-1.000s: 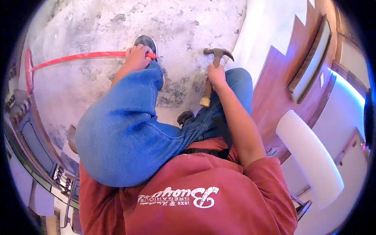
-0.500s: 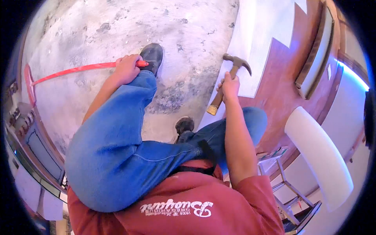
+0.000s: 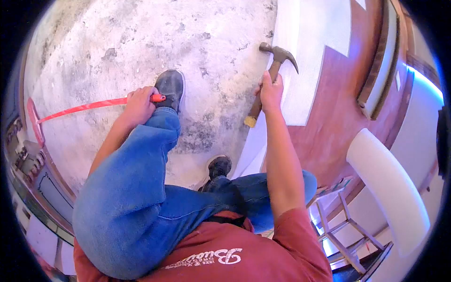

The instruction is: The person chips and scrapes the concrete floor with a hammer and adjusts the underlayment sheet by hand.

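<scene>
My left hand [image 3: 140, 105] is closed around the end of a long red handle [image 3: 87, 109], beside my dark shoe [image 3: 170, 88]. At its far end the handle meets a red crosspiece [image 3: 35, 121] near the left edge of the view. My right hand [image 3: 271, 93] grips the wooden shaft of a claw hammer [image 3: 278, 56]. The hammer's head points away from me, with its claw to the right. Its yellowish butt end sticks out below my fingers. The hammer is over the border of the bare floor and the white sheet.
Stained concrete floor [image 3: 131, 47] lies in front. White sheet material [image 3: 300, 94] borders reddish-brown flooring [image 3: 329, 103] on the right. A large white roll [image 3: 390, 183] and a metal stool or ladder frame [image 3: 345, 225] stand at lower right. Dark furniture [image 3: 47, 192] is at left.
The view has shifted. My right hand has moved the hammer away from my right knee, farther forward over the white sheet's edge. My left hand still holds the red handle, beside my shoe.
</scene>
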Action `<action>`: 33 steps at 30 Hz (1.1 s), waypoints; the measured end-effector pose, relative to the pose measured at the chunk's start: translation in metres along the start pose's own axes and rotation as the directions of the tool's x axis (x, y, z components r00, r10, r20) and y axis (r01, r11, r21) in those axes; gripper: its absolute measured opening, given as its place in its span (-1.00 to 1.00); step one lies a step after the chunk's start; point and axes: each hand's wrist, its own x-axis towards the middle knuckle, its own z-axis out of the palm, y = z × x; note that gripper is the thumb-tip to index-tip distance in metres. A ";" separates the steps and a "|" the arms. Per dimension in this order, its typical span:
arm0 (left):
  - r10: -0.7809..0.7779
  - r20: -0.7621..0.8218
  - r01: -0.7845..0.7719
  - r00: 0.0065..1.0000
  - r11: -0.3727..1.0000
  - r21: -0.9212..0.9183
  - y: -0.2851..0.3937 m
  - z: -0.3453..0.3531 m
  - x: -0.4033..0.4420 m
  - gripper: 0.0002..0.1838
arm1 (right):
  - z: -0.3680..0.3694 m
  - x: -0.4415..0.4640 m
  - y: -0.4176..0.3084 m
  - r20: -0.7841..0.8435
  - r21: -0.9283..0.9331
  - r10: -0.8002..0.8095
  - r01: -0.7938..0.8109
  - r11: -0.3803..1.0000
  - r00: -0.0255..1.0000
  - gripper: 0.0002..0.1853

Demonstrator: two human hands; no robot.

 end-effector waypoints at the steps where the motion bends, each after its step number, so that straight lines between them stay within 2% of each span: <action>1: 0.017 -0.024 -0.017 1.000 1.000 -0.018 -0.001 0.002 -0.001 -0.61 | 0.006 0.006 -0.002 -0.010 0.080 0.043 -0.042 0.996 0.999 -0.75; 2: 0.016 -0.026 -0.017 1.000 1.000 -0.018 0.000 0.000 -0.001 -0.61 | 0.010 0.011 -0.006 -0.020 0.172 0.051 -0.047 0.984 0.998 -0.74; 6: 0.057 -0.079 -0.059 0.995 0.998 -0.022 0.002 -0.001 -0.007 -0.61 | 0.015 0.023 -0.012 -0.133 0.221 0.077 -0.046 0.974 0.988 -0.74; 9: 0.051 -0.081 -0.053 0.995 0.998 -0.018 0.000 0.001 -0.005 -0.62 | 0.014 0.025 -0.012 -0.154 0.101 0.053 -0.037 0.994 0.987 -0.74; 11: 0.047 -0.080 -0.049 0.996 0.999 -0.015 0.000 0.001 -0.006 -0.61 | -0.001 0.027 -0.024 0.031 -0.121 0.023 -0.019 0.992 0.999 -0.74; 12: 0.043 -0.078 -0.044 0.996 0.999 -0.011 0.001 0.000 -0.006 -0.61 | -0.008 0.029 -0.033 0.037 -0.039 0.089 -0.087 0.995 0.995 -0.74; 13: 0.039 -0.076 -0.040 0.996 0.999 -0.008 0.002 -0.001 -0.005 -0.61 | -0.009 0.026 -0.035 0.034 -0.044 0.084 -0.083 0.996 0.996 -0.74; 15: 0.018 -0.066 -0.019 0.998 1.000 -0.022 0.005 -0.003 -0.004 -0.62 | -0.001 0.024 -0.037 -0.122 0.038 0.032 -0.028 0.999 0.992 -0.74; 17: -0.011 -0.045 0.010 0.999 0.999 -0.031 0.003 -0.002 -0.007 -0.62 | 0.004 0.025 -0.026 -0.116 0.015 0.012 -0.011 1.000 0.993 -0.74; 19: 0.047 -0.086 -0.047 0.995 0.999 0.005 -0.001 0.002 -0.006 -0.62 | -0.004 0.029 -0.025 0.104 -0.161 0.046 -0.028 0.987 0.994 -0.74; 21: 0.045 -0.084 -0.045 0.995 0.999 0.003 -0.001 0.002 -0.004 -0.62 | -0.004 0.030 -0.041 0.129 -0.166 0.060 -0.039 0.985 0.990 -0.73; 23: 0.031 -0.078 -0.031 0.997 1.000 -0.001 0.001 0.001 -0.005 -0.62 | 0.007 0.023 -0.049 -0.066 0.092 0.073 -0.067 0.993 0.995 -0.73; 25: 0.026 -0.058 -0.028 0.998 0.999 -0.029 0.004 -0.004 -0.007 -0.63 | 0.016 0.022 -0.035 -0.101 0.100 0.041 -0.031 0.995 0.994 -0.73; 27: 0.031 -0.055 -0.032 0.998 0.999 -0.016 0.004 -0.004 -0.009 -0.63 | 0.016 0.021 -0.026 0.097 -0.139 0.041 -0.028 0.990 0.994 -0.73; 28: 0.037 -0.063 -0.038 0.997 0.999 -0.007 0.004 -0.004 -0.007 -0.63 | 0.008 0.027 -0.029 0.126 -0.121 0.097 -0.082 0.989 0.987 -0.72; 29: 0.040 -0.067 -0.041 0.997 0.999 -0.009 0.003 -0.003 -0.004 -0.63 | 0.010 0.028 -0.038 0.124 -0.123 0.092 -0.077 0.989 0.988 -0.72; 32: 0.033 -0.082 -0.033 0.996 0.999 0.007 -0.001 0.005 -0.005 -0.62 | 0.021 0.022 -0.049 -0.087 0.078 0.057 -0.050 0.996 0.995 -0.72; 33: 0.056 -0.098 -0.055 0.994 0.998 0.009 -0.004 0.006 -0.004 -0.61 | 0.024 0.026 -0.046 -0.078 0.079 0.053 -0.046 0.996 0.996 -0.72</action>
